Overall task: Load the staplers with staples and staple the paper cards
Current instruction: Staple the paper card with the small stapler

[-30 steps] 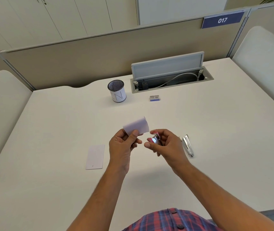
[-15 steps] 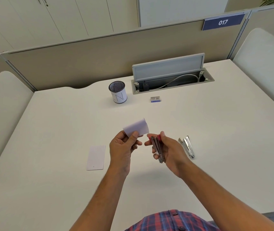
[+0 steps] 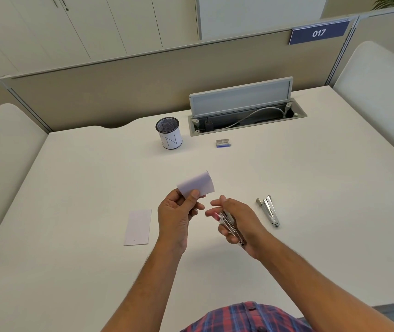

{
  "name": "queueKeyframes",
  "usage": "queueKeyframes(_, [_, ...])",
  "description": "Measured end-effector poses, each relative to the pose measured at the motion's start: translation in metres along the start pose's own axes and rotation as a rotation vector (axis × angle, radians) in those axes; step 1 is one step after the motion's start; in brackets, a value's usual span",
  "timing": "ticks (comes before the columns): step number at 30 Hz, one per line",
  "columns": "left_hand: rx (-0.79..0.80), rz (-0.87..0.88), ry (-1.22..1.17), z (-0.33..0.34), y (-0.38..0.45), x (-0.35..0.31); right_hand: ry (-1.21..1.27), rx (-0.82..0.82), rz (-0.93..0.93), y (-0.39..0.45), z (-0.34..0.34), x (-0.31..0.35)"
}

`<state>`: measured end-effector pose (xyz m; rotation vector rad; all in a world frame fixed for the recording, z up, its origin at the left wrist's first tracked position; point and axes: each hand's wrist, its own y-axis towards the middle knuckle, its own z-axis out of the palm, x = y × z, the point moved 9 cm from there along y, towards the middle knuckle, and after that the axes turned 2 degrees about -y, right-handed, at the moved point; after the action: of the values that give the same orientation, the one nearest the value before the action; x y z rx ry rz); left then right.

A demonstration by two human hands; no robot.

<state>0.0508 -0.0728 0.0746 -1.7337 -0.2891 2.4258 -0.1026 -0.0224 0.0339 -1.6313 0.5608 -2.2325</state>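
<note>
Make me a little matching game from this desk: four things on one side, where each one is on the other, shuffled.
Things:
1. folded paper card
2. stapler with a red tip
3. silver stapler
4. staple box

Places:
A. lying on the desk beside the right forearm
B. pinched in the left hand
C. on the desk near the open cable tray
D. held in the right hand

Pairs: 1-B, 2-D, 3-A, 4-C
</note>
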Motion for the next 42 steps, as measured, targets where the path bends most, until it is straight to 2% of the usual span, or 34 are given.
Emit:
queueKeyframes(10, [-0.022, 0.002, 0.012, -0.005, 0.001, 0.003, 0.190, 0.012, -0.035, 0.003, -0.003, 0.002])
queueKeyframes(20, [-0.038, -0.021, -0.011, -0.005, 0.000, 0.004, 0.178, 0.074, -0.250, -0.005, 0.009, 0.023])
queueKeyframes(32, [-0.029, -0.057, 0.016, -0.003, -0.002, 0.005, -0.040, -0.017, -0.304, -0.011, 0.008, 0.028])
queueKeyframes(42, [0.007, -0.073, 0.041, 0.000, -0.004, 0.007, -0.030, -0.010, -0.315, -0.011, 0.009, 0.026])
